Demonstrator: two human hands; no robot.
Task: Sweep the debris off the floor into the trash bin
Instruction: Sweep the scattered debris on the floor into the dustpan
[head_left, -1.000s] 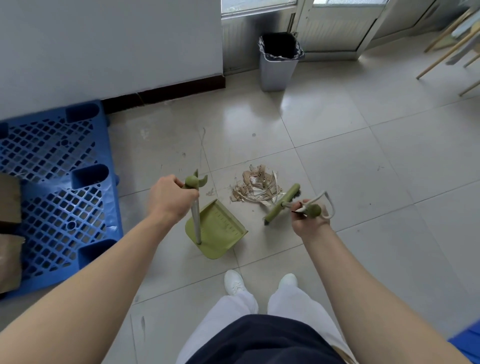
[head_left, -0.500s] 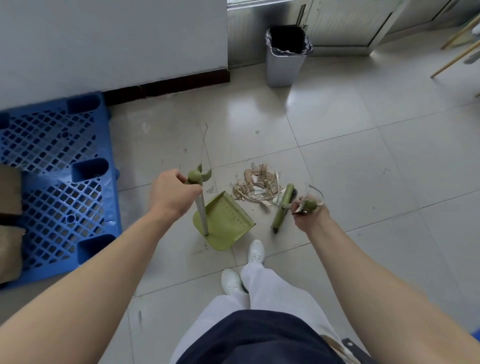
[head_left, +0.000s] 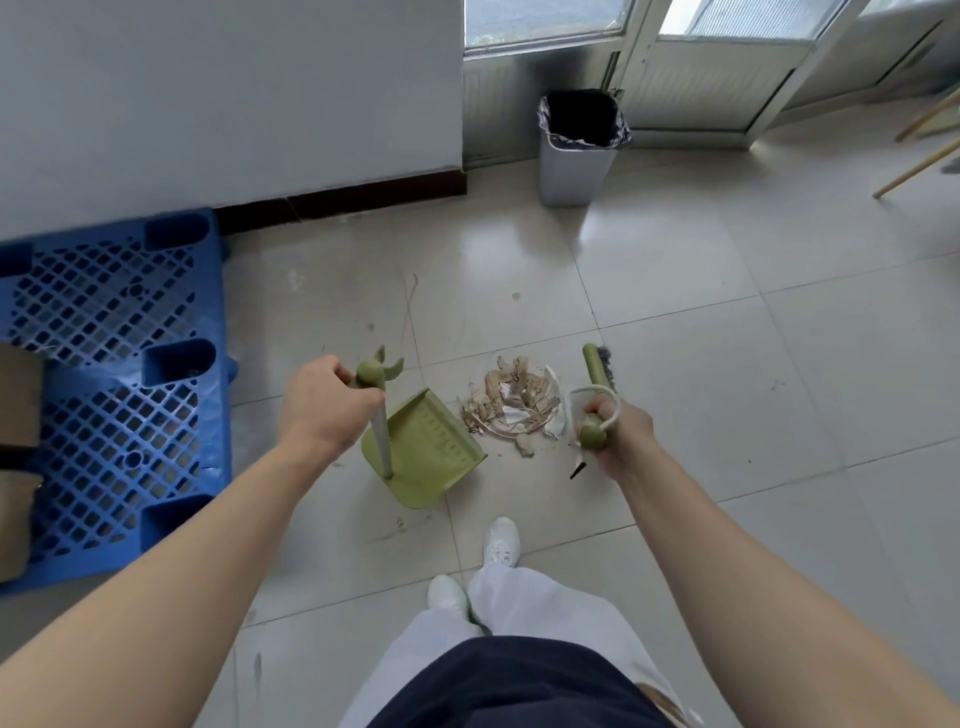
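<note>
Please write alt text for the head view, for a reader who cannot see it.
A person stands over a pile of debris on a tiled floor, the left hand gripping a green dustpan by its long handle, the right hand gripping a green broom. A lined trash bin stands farther ahead.

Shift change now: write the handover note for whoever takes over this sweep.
Left hand: grips the handle of the dustpan, which sits on the floor left of the debris pile, mouth toward it.
Right hand: grips the broom; its head is just right of the pile.
Trash bin: farther ahead, open, bag-lined.
Done: debris gathered in one pile; none seen in the pan.
To do: sweep it into the pan, carry, tip into the bin.
</note>
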